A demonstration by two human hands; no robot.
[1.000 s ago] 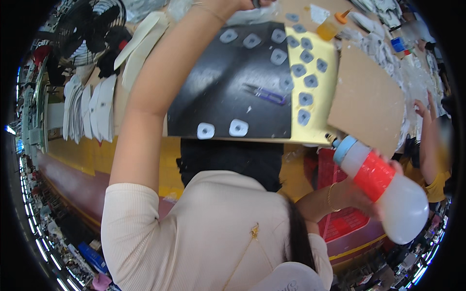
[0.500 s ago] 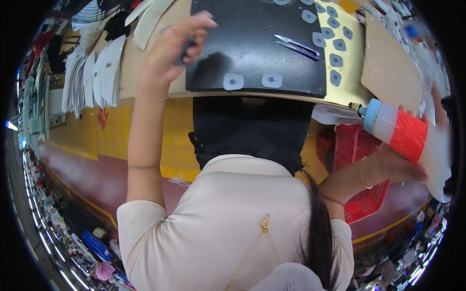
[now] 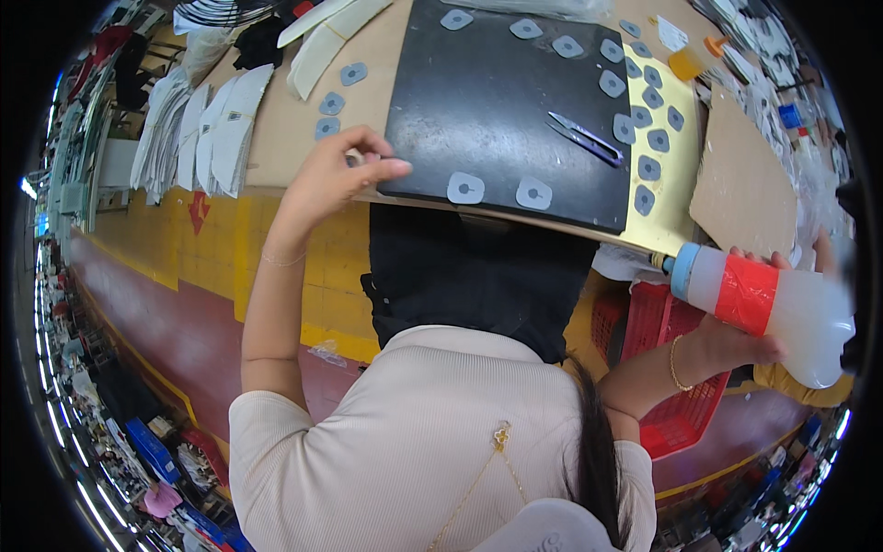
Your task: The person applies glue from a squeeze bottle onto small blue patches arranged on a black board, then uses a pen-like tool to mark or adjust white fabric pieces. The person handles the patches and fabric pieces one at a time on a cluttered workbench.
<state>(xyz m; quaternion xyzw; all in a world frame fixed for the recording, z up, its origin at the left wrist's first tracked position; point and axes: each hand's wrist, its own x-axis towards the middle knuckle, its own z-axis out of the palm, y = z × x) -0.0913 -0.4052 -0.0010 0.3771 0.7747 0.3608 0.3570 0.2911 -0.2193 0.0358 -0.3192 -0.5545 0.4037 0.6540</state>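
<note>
My left hand (image 3: 345,170) hovers at the left edge of a black board (image 3: 487,120), its fingers curled and the thumb held apart; I see nothing between them. Beside it on the table lie three grey rounded patches (image 3: 329,102) with dark centres. Two paler patches (image 3: 466,188) sit along the board's near edge, and several others line its far and right sides. At the right, my right hand (image 3: 750,340) grips a translucent squeeze bottle (image 3: 704,276) with a red band, a blue collar and a narrow nozzle, tilted with the nozzle toward the board.
Purple-handled thread snips (image 3: 589,140) lie on the board. A yellow sheet (image 3: 676,175) bearing several patches adjoins it, then brown cardboard (image 3: 745,175). Stacks of white pieces (image 3: 221,129) hang at the left table edge. Red baskets (image 3: 676,405) stand below on the right.
My left hand has come down toward the board's near left corner, and the dark piece seen at its fingers no longer shows. The bottle has tilted closer to level. The whole view has shifted.
</note>
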